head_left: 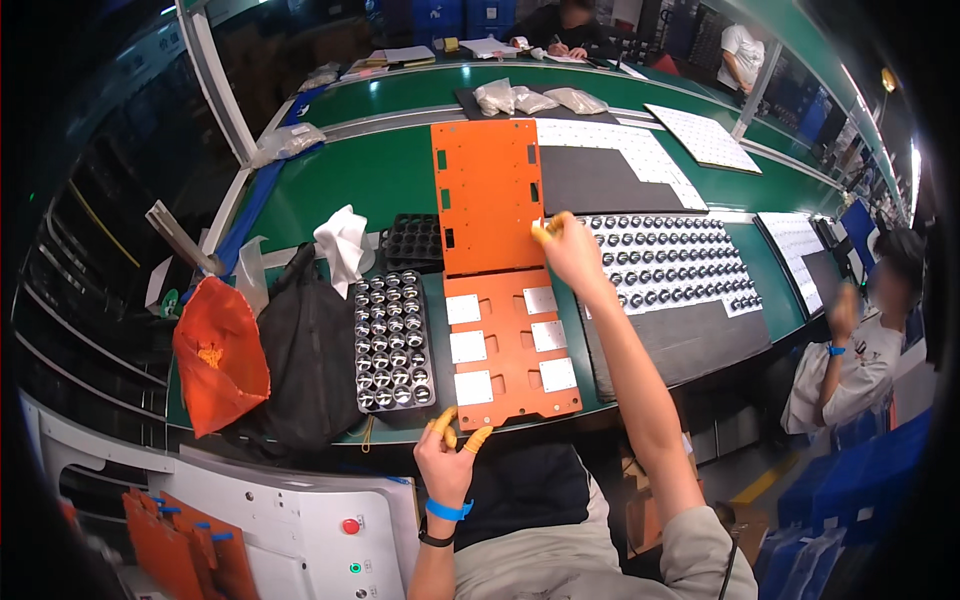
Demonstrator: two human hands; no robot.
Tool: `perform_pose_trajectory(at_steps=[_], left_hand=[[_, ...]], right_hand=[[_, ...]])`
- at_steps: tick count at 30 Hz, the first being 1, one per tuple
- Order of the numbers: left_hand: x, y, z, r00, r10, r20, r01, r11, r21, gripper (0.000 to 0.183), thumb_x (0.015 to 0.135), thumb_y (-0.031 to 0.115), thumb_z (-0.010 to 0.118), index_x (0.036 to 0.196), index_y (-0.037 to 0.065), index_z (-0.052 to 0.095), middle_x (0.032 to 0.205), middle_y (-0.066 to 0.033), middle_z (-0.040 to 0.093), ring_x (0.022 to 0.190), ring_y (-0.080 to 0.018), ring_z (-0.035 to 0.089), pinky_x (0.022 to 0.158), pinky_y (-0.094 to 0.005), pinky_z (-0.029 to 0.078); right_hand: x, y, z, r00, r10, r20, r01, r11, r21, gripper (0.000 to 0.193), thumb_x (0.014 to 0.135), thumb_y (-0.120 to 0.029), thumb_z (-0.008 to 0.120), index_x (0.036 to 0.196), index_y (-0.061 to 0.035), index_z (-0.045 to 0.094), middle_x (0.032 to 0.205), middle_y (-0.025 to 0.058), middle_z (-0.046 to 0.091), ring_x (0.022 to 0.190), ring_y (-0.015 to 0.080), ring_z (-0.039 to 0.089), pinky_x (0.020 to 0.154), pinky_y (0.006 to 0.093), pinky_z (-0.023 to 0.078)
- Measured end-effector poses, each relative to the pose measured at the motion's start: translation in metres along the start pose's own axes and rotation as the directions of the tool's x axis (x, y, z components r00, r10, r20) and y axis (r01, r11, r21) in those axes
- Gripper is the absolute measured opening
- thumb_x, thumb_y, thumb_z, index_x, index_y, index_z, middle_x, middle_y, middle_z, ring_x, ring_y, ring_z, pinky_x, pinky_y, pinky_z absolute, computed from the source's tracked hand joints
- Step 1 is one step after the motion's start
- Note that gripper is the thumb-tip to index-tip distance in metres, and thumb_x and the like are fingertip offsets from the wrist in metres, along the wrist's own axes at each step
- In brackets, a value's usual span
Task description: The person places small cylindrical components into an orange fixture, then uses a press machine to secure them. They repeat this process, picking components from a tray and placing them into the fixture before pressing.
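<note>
In front of me on the green bench lies an orange hinged fixture. Its base (511,345) carries several white square plates (468,347) in two columns, and its lid (487,190) is swung out on the far side. My right hand (572,258), in yellow finger cots, has its fingers closed at the lid's right edge; a small white patch shows by the fingertips. My left hand (446,460), also in yellow cots, holds the base's near left corner between thumb and fingers.
Left of the fixture stands a black tray (393,340) of shiny round parts, beside a black bag (305,350) and an orange bag (222,355). On the right, a white board (670,262) bears rows of round parts. A co-worker (850,350) sits further right.
</note>
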State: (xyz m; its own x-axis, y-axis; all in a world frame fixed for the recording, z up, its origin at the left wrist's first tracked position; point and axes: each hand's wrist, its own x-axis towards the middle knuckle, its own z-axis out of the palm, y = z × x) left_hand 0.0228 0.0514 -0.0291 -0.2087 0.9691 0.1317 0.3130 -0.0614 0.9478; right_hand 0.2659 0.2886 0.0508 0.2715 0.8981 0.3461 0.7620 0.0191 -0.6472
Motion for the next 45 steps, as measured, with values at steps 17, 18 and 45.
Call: perform_pose_trajectory(at_steps=[17,18,45], left_hand=[[0.003,-0.014,0.007,0.998,-0.053,0.026,0.057,0.98,-0.188,0.048,0.075,0.006,0.088,0.116,-0.01,0.067,0.086,0.0009,0.046,0.068,-0.0046,0.037,0.051,-0.0207,0.031],[0.002,-0.016,0.008,0.999,-0.049,0.023,0.053,0.982,-0.183,0.048,0.075,0.005,0.088,0.116,-0.01,0.067,0.086,0.001,0.047,0.067,-0.0046,0.036,0.051,-0.0212,0.031],[0.002,-0.028,-0.002,0.998,-0.029,0.053,0.034,0.994,-0.102,0.051,0.077,0.009,0.088,0.12,-0.007,0.066,0.091,-0.0003,0.051,0.065,-0.0042,0.037,0.051,-0.0188,0.031]], right_hand=[[-0.089,0.0,-0.043,0.997,-0.024,0.072,0.036,0.986,-0.163,0.024,0.093,-0.023,0.066,0.086,-0.0002,0.063,0.073,0.0235,0.067,0.074,0.0438,0.067,0.065,0.0537,0.051],[-0.089,0.01,-0.047,0.997,-0.016,0.075,0.03,0.98,-0.196,0.023,0.093,-0.024,0.067,0.085,-0.0021,0.064,0.071,0.0201,0.067,0.071,0.041,0.067,0.064,0.0514,0.051],[-0.172,0.109,-0.161,0.899,-0.427,-0.096,0.347,0.829,-0.438,0.036,0.068,-0.028,0.088,0.086,-0.0058,0.066,0.08,0.0055,0.057,0.075,0.0268,0.055,0.067,0.0385,0.044]])
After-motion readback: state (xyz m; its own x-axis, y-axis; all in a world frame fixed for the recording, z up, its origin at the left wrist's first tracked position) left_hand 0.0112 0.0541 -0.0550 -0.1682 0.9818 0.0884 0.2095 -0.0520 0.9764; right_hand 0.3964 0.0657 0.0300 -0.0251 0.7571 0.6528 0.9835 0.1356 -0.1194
